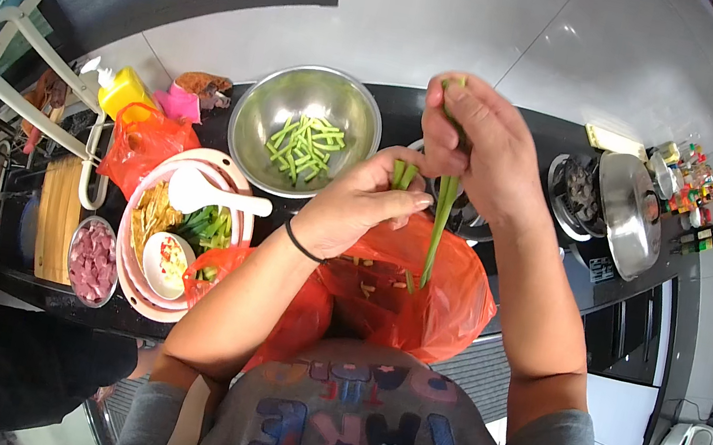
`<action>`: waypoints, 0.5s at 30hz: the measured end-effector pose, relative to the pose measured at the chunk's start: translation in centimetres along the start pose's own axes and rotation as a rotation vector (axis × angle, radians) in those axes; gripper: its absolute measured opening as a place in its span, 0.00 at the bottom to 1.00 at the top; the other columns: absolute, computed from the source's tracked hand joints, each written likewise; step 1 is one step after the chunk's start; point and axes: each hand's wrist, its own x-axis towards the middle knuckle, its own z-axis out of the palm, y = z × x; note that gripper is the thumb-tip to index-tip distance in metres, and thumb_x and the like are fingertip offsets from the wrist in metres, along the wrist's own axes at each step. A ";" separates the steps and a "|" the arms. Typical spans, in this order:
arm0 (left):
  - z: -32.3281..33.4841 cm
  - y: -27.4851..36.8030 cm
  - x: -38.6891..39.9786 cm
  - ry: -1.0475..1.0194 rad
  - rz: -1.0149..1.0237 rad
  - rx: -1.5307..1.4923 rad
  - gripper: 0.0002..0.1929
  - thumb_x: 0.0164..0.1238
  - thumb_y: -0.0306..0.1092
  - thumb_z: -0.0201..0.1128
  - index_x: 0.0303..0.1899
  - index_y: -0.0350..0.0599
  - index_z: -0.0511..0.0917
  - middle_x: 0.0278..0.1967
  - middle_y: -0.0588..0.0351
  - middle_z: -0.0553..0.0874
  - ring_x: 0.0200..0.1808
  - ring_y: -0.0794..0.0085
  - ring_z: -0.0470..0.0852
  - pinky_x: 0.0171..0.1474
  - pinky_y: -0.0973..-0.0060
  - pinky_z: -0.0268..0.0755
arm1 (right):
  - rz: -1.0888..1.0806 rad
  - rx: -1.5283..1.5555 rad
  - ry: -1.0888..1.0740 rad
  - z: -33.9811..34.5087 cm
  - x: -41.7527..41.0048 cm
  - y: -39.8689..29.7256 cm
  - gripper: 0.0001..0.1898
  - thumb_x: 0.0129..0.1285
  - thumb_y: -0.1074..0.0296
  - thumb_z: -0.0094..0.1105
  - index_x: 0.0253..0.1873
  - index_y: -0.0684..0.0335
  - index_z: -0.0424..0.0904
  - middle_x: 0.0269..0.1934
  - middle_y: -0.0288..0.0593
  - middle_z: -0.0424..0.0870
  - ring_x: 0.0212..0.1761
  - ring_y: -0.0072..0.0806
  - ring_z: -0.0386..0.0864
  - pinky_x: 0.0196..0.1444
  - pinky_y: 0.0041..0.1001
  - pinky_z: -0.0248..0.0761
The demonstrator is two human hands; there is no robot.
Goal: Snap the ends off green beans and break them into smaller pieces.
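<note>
Short green bean pieces (403, 175) are pinched in my left hand (355, 208), which wears a black band at the wrist. My right hand (489, 139), raised beside it, grips long green beans (439, 230) that hang down below the fist. Under both hands spreads an open red plastic bag (461, 298) with small bean scraps (366, 288) inside. Beyond my left hand stands a stainless steel bowl (254, 133) holding a heap of cut bean pieces (305, 148).
Left of my arm, a pink basin (168, 314) holds vegetables, a small bowl (152, 279) and a white ladle (190, 190). Beyond are a bowl of cut meat (94, 262) and a wooden cutting board (58, 220). Another person (31, 365) stands at left. A metal lid (629, 220) leans at right.
</note>
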 end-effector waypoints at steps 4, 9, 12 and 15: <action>-1.2 0.8 0.3 0.060 -0.040 0.255 0.10 0.62 0.29 0.61 0.45 0.43 0.75 0.23 0.69 0.70 0.21 0.87 0.64 0.23 0.87 0.56 | -0.083 -0.007 -0.027 -0.2 0.3 -2.0 0.10 0.69 0.63 0.44 0.40 0.63 0.71 0.21 0.30 0.64 0.18 0.14 0.56 0.19 0.16 0.49; -3.5 1.2 -0.7 0.080 -0.231 0.252 0.09 0.64 0.29 0.60 0.45 0.42 0.76 0.24 0.69 0.71 0.20 0.87 0.61 0.22 0.87 0.53 | -0.231 -0.045 -0.057 -1.0 0.6 -5.2 0.10 0.70 0.61 0.42 0.42 0.61 0.67 0.20 0.26 0.59 0.17 0.12 0.53 0.18 0.15 0.47; -3.0 1.3 -0.6 0.048 -0.179 0.282 0.10 0.65 0.31 0.59 0.46 0.42 0.77 0.27 0.67 0.75 0.21 0.87 0.63 0.23 0.87 0.55 | -0.304 0.107 -0.140 -0.7 1.7 -7.1 0.10 0.72 0.63 0.38 0.40 0.59 0.69 0.18 0.25 0.60 0.14 0.12 0.54 0.15 0.15 0.48; -1.1 2.5 -0.2 0.027 0.005 0.288 0.11 0.68 0.34 0.57 0.47 0.41 0.77 0.34 0.62 0.81 0.23 0.86 0.66 0.27 0.88 0.60 | -0.262 0.277 -0.254 -0.2 3.1 -7.2 0.09 0.73 0.64 0.38 0.42 0.60 0.69 0.19 0.25 0.59 0.15 0.11 0.57 0.16 0.14 0.51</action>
